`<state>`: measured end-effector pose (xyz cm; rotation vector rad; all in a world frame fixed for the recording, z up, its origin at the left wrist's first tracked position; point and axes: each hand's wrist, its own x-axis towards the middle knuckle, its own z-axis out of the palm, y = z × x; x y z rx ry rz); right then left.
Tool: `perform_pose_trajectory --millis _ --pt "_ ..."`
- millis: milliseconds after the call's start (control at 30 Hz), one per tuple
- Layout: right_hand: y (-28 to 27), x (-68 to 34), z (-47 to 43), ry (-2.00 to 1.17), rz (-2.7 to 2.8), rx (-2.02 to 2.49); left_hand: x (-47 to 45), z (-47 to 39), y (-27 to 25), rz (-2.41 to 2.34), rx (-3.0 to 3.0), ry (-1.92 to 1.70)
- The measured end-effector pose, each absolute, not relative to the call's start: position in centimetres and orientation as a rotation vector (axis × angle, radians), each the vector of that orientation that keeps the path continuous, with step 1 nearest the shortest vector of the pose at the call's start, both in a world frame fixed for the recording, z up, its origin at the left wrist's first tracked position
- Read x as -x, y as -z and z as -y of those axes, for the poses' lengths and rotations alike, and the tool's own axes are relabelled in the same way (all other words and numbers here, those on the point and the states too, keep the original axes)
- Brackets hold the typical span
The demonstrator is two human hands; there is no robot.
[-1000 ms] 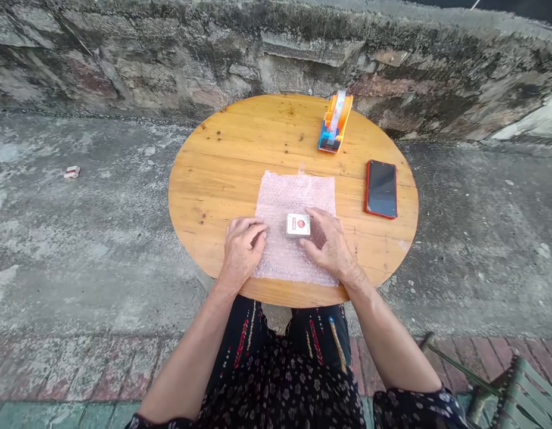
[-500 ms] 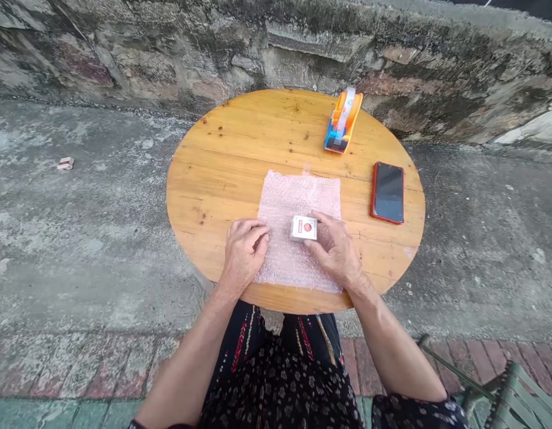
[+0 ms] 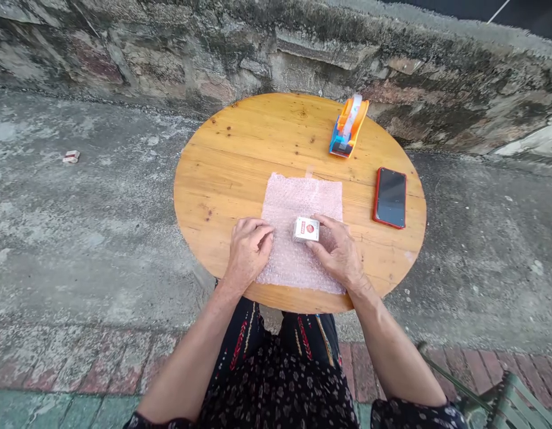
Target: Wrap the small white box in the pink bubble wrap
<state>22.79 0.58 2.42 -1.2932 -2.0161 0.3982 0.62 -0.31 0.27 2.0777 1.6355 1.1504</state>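
Observation:
A sheet of pinkish bubble wrap (image 3: 287, 268) lies flat near the front of the round wooden table. On its middle sits a small white box (image 3: 307, 230) with red print on top. My right hand (image 3: 340, 250) holds the box from the right, thumb on the near side and fingers on the far side. At the left edge of the sheet, my left hand (image 3: 250, 247) is closed, thumb and forefinger together on the bubble wrap's border. The palm side of that hand is hidden.
An orange and blue tape dispenser (image 3: 349, 126) stands at the back right of the wooden table (image 3: 222, 173). A phone in a red case (image 3: 389, 198) lies on the right. Behind runs a stone wall (image 3: 213, 53); a green chair (image 3: 517, 393) is at lower right.
The whole view has shifted slightly, so everything on the table sits a little further right. Both hands keep their hold, and the box stays in the same place on the sheet.

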Motion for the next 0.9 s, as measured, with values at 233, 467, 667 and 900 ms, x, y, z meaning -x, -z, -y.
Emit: perform_pose_trajectory --millis 233,467,667,900 --pt "-2.58 -22.75 -0.49 -0.429 2.025 1.318 -0.60 0.32 -0.28 -1.630 -2.073 -1.159" --pt "-2.58 -22.69 -0.48 -0.412 2.031 1.306 -0.62 0.38 -0.26 -1.633 -2.070 -1.157" --pt "-2.63 -22.60 -0.38 -0.402 2.038 1.296 -0.62 0.34 -0.22 -1.627 -2.087 -1.170" --pt "-2.05 -22.75 -0.63 -0.389 2.029 1.290 -0.59 0.26 -0.07 -1.635 -2.090 -1.160"
